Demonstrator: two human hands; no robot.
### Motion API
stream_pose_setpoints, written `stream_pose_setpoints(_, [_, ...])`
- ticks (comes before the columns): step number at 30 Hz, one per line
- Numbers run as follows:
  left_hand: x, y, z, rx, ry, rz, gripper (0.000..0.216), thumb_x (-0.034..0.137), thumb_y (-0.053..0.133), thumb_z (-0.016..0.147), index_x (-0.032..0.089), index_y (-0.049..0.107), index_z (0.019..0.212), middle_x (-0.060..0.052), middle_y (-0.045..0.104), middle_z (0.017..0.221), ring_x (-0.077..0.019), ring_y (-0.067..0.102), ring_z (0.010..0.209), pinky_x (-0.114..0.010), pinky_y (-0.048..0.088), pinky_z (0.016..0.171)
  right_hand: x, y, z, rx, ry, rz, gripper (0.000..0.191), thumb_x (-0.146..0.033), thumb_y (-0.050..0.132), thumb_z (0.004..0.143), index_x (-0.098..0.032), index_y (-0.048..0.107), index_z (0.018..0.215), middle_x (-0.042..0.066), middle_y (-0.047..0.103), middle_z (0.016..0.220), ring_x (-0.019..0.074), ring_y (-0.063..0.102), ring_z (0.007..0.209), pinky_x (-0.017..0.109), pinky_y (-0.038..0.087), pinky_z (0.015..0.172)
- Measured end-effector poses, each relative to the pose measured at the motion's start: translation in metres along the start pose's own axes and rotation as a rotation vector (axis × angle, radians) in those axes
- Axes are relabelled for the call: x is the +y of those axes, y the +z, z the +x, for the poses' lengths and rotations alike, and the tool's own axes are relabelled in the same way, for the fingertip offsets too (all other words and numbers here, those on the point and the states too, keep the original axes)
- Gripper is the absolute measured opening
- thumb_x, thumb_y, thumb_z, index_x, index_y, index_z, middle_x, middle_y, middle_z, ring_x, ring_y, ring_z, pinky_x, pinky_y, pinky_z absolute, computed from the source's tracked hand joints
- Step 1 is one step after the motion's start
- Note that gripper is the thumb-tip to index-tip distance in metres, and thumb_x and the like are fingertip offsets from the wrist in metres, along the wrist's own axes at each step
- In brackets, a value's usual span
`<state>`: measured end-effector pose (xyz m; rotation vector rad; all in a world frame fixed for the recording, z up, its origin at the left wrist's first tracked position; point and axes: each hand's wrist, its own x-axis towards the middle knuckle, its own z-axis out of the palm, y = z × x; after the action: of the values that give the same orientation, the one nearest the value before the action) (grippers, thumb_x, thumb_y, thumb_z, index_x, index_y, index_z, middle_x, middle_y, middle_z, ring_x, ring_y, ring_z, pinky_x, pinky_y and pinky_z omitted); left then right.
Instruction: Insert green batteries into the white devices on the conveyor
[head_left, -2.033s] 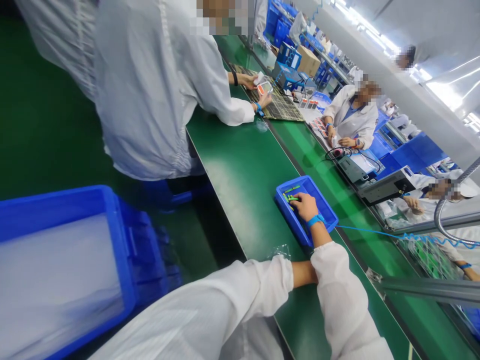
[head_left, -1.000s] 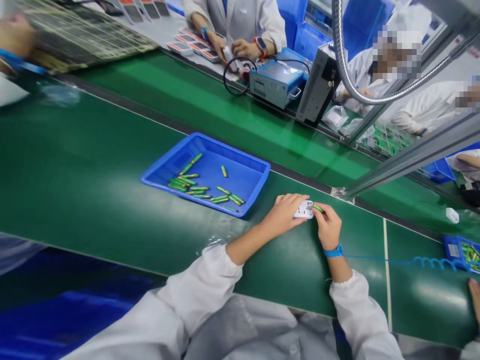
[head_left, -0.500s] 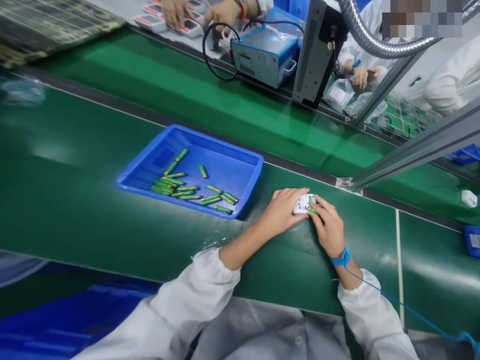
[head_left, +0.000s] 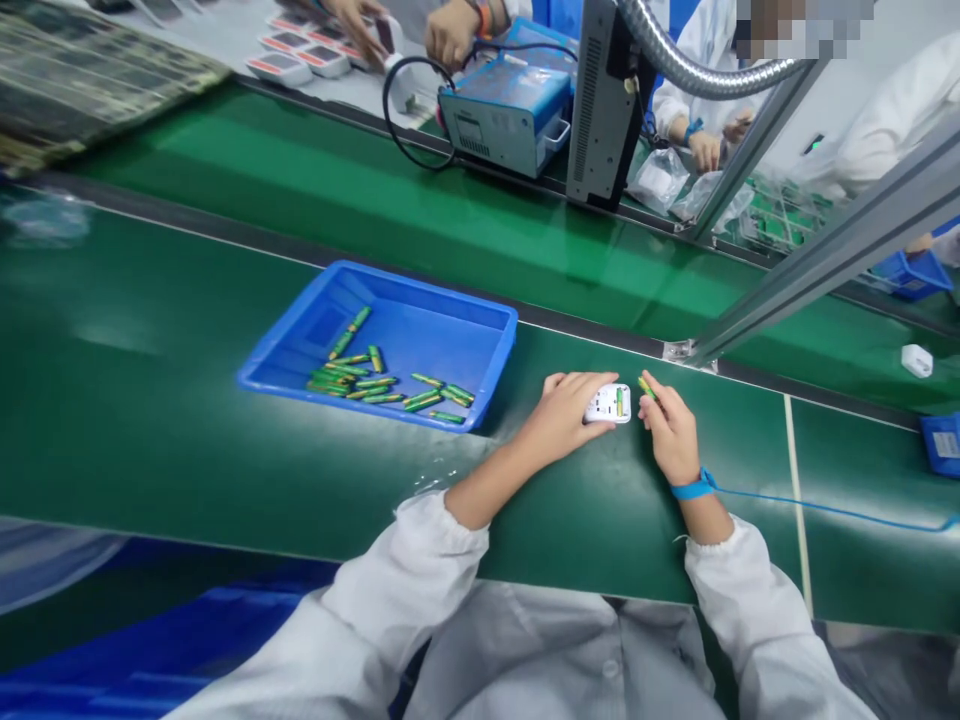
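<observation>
My left hand (head_left: 562, 412) curls over the small white device (head_left: 606, 404), pinning it flat on the green bench (head_left: 150, 420). My right hand (head_left: 671, 428) pinches a green battery (head_left: 646, 387) just beside it. If that pinch is loose, I reckon the battery could slip and roll away.

One device (head_left: 607, 403), one held battery (head_left: 646, 387), one tray (head_left: 427, 288)

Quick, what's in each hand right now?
Left hand: closed on the small white device.
Right hand: pinching a green battery.
</observation>
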<state>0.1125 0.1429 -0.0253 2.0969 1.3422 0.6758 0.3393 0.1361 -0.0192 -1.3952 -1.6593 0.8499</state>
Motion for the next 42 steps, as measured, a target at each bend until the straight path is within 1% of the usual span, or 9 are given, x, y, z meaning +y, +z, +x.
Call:
stream_pose_setpoints(5, [0.002,-0.001,-0.001,-0.035,-0.007,-0.007,0.068,0.034,0.083,0.097,0.027,0.054,0.158,-0.011,0.064,0.161,-0.0336,0.058,0.148,-0.051,0.036,0.123,-0.001,-0.001,-0.001,-0.003,0.058,0.099,0.039,-0.043,0.058,0.112,-0.024,0.08,0.138,0.004,0.076,0.097,0.0156,0.062,0.067,0.034,0.056,0.07])
stream_pose_setpoints(10, [0.004,-0.003,-0.001,-0.056,-0.024,0.008,0.069,0.035,0.084,0.097,0.028,0.055,0.158,-0.01,0.065,0.159,-0.0333,0.058,0.148,-0.05,0.035,0.125,-0.001,-0.009,0.001,0.031,-0.077,-0.109,0.032,-0.038,0.061,0.11,-0.025,0.088,0.12,0.008,0.075,0.108,0.0214,0.071,0.09,0.037,0.06,0.085])
stream_pose_setpoints(14, [0.004,-0.004,-0.002,-0.066,-0.029,0.021,0.068,0.038,0.082,0.098,0.03,0.054,0.16,-0.009,0.065,0.159,-0.0338,0.057,0.148,-0.05,0.034,0.126,0.0,-0.015,0.003,-0.141,-0.163,-0.208,0.031,-0.035,0.061,0.11,-0.028,0.085,0.128,0.008,0.078,0.11,0.024,0.073,0.097,0.038,0.061,0.092])
stream_pose_setpoints(17, [0.004,-0.005,-0.003,-0.068,-0.027,0.021,0.066,0.04,0.081,0.099,0.028,0.055,0.159,-0.01,0.064,0.159,-0.0341,0.056,0.149,-0.05,0.033,0.126,-0.002,-0.016,0.001,-0.178,-0.168,-0.217,0.034,-0.034,0.063,0.109,-0.028,0.081,0.138,0.006,0.079,0.106,0.0228,0.072,0.09,0.036,0.061,0.089])
stream_pose_setpoints(21, [0.004,-0.006,-0.003,-0.08,-0.028,0.033,0.066,0.04,0.079,0.1,0.029,0.055,0.16,-0.01,0.064,0.159,-0.0346,0.056,0.149,-0.05,0.033,0.126,-0.005,-0.014,-0.001,-0.141,-0.114,-0.172,0.03,-0.037,0.066,0.108,-0.028,0.083,0.131,0.004,0.078,0.098,0.0204,0.071,0.08,0.034,0.061,0.082])
stream_pose_setpoints(27, [0.005,-0.006,-0.003,-0.076,-0.029,0.022,0.063,0.039,0.079,0.101,0.027,0.056,0.158,-0.011,0.065,0.158,-0.0343,0.056,0.148,-0.049,0.033,0.125,-0.003,-0.008,-0.001,0.002,0.002,-0.026,0.026,-0.044,0.07,0.107,-0.026,0.083,0.121,0.004,0.084,0.099,0.0222,0.079,0.085,0.035,0.065,0.081])
stream_pose_setpoints(34, [0.005,-0.004,-0.001,-0.067,-0.041,0.036,0.063,0.041,0.08,0.099,0.029,0.058,0.157,-0.009,0.066,0.157,-0.0339,0.057,0.147,-0.049,0.034,0.125,-0.006,-0.001,0.002,-0.066,-0.187,-0.219,0.03,-0.038,0.061,0.112,-0.029,0.084,0.13,0.009,0.082,0.125,0.0273,0.077,0.113,0.043,0.064,0.105])
stream_pose_setpoints(39, [0.005,-0.002,-0.001,-0.045,-0.044,0.038,0.064,0.044,0.081,0.099,0.029,0.059,0.156,-0.009,0.066,0.156,-0.033,0.059,0.146,-0.048,0.036,0.124,-0.005,0.002,-0.021,-0.111,-0.214,-0.329,0.042,-0.026,0.055,0.109,-0.026,0.077,0.145,0.012,0.073,0.152,0.0328,0.071,0.134,0.054,0.056,0.119])
stream_pose_setpoints(42, [0.004,-0.001,0.0,-0.033,-0.022,0.027,0.067,0.043,0.083,0.098,0.027,0.057,0.158,-0.01,0.065,0.159,-0.0329,0.058,0.146,-0.049,0.036,0.124,-0.003,0.001,-0.031,-0.073,-0.191,-0.267,0.04,-0.028,0.058,0.107,-0.027,0.079,0.142,0.012,0.072,0.154,0.0331,0.07,0.136,0.057,0.054,0.122])
